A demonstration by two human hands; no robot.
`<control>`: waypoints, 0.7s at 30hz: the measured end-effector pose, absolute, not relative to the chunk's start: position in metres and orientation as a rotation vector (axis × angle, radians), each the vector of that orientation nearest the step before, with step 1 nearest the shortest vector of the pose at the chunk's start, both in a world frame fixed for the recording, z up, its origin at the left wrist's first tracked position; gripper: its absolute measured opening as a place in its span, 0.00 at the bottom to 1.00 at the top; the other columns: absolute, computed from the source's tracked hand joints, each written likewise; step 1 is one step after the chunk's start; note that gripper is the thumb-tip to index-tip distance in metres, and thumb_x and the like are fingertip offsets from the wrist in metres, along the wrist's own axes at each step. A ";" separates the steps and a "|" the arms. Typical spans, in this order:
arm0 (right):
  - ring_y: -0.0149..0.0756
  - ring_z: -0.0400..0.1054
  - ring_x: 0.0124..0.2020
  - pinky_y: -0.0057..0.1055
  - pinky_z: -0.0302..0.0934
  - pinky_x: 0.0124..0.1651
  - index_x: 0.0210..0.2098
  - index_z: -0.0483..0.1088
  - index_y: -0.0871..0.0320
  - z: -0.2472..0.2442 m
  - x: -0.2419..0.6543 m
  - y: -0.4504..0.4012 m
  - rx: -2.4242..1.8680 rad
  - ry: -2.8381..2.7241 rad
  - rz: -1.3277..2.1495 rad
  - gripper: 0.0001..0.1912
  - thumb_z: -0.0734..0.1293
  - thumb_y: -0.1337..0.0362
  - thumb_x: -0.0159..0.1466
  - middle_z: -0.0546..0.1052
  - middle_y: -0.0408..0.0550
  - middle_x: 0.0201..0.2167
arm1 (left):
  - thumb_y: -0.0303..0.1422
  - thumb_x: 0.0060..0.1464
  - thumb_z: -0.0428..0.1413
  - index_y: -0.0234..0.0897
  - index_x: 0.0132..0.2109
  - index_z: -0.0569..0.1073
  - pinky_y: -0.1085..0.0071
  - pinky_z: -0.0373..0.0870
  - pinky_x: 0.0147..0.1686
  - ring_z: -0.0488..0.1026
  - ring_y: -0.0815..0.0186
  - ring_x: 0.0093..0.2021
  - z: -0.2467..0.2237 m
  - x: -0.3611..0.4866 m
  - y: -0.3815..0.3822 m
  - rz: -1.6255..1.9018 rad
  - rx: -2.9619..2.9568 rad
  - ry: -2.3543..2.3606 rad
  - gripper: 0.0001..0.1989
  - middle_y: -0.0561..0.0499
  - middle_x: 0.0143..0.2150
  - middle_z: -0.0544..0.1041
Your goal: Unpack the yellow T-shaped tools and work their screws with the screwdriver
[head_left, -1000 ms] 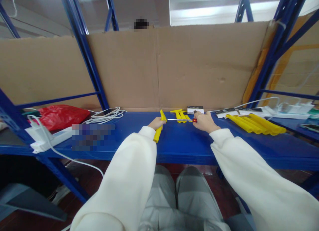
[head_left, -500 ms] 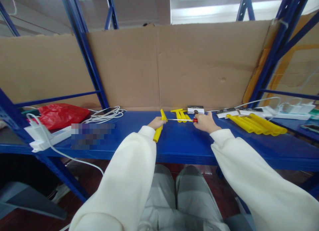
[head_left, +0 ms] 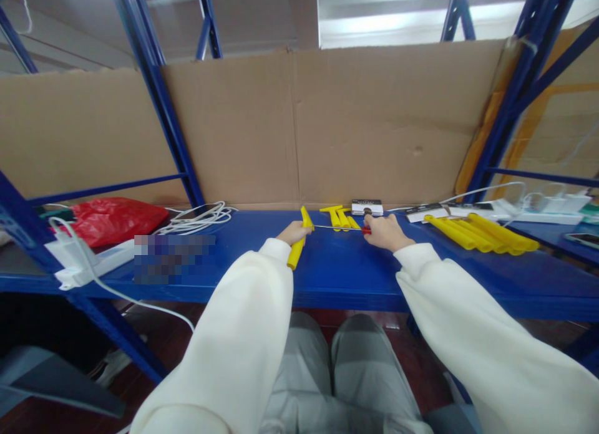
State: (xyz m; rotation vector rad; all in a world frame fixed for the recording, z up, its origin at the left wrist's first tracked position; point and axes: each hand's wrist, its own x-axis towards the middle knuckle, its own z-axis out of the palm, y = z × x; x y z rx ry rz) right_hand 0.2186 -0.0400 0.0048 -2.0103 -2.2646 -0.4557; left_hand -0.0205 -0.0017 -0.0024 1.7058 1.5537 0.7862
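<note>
My left hand [head_left: 294, 232] is closed round a yellow tube-like part [head_left: 296, 253], which stands at a slant above the blue shelf [head_left: 341, 265]. My right hand [head_left: 386, 232] grips the red handle of a screwdriver [head_left: 339, 227]. Its thin metal shaft points left, and the tip meets the yellow part beside my left fingers; the exact contact is too small to make out. Behind the shaft lie several yellow T-shaped pieces [head_left: 335, 217], next to a small black and white box [head_left: 367, 206].
Several yellow tubes [head_left: 482, 234] lie side by side at the right. At the left are a red plastic bag [head_left: 116, 221], a coiled white cable [head_left: 199, 218] and a white power strip [head_left: 100, 259]. Cardboard [head_left: 374, 122] walls the back between blue posts.
The right hand's fingers and the red handle have shifted very slightly. Both hands keep their hold, and the camera view has tilted a little.
</note>
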 end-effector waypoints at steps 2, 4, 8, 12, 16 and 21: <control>0.51 0.74 0.45 0.42 0.51 0.50 0.49 0.72 0.63 0.004 0.218 -0.040 -2.017 -2.247 -0.446 0.18 0.59 0.64 0.64 0.81 0.60 0.41 | 0.22 0.55 0.54 0.32 0.33 0.74 0.74 0.60 0.21 0.62 0.71 0.15 -0.003 -0.021 -0.001 0.792 1.704 1.541 0.06 0.58 0.15 0.65; 0.51 0.74 0.45 0.42 0.50 0.50 0.44 0.75 0.62 0.004 0.219 -0.039 -2.018 -2.237 -0.454 0.16 0.58 0.64 0.64 0.81 0.60 0.40 | 0.22 0.55 0.53 0.32 0.33 0.74 0.74 0.60 0.21 0.61 0.71 0.15 -0.003 -0.021 -0.001 0.794 1.700 1.542 0.06 0.58 0.15 0.65; 0.50 0.74 0.46 0.40 0.51 0.50 0.41 0.77 0.62 0.002 0.221 -0.036 -1.990 -2.249 -0.495 0.15 0.60 0.65 0.64 0.81 0.59 0.40 | 0.22 0.54 0.54 0.31 0.33 0.75 0.73 0.60 0.22 0.62 0.70 0.16 -0.003 -0.021 -0.001 0.801 1.695 1.543 0.06 0.58 0.15 0.64; 0.48 0.74 0.46 0.38 0.53 0.48 0.42 0.77 0.61 0.002 0.224 -0.034 -1.999 -2.285 -0.495 0.14 0.61 0.65 0.64 0.81 0.58 0.41 | 0.22 0.54 0.53 0.31 0.33 0.75 0.73 0.61 0.23 0.63 0.69 0.17 -0.002 -0.021 -0.003 0.785 1.709 1.544 0.06 0.58 0.15 0.65; 0.47 0.75 0.46 0.38 0.54 0.49 0.44 0.77 0.60 0.003 0.226 -0.034 -2.006 -2.297 -0.519 0.15 0.61 0.66 0.65 0.82 0.57 0.41 | 0.21 0.55 0.52 0.32 0.32 0.74 0.74 0.61 0.23 0.64 0.69 0.17 -0.002 -0.021 -0.004 0.774 1.713 1.552 0.07 0.57 0.15 0.65; 0.48 0.75 0.47 0.37 0.59 0.46 0.46 0.78 0.58 0.004 0.227 -0.038 -1.985 -2.298 -0.501 0.16 0.61 0.64 0.66 0.81 0.58 0.44 | 0.21 0.54 0.52 0.33 0.31 0.73 0.74 0.61 0.23 0.64 0.69 0.17 -0.004 -0.021 -0.002 0.802 1.695 1.543 0.07 0.57 0.15 0.65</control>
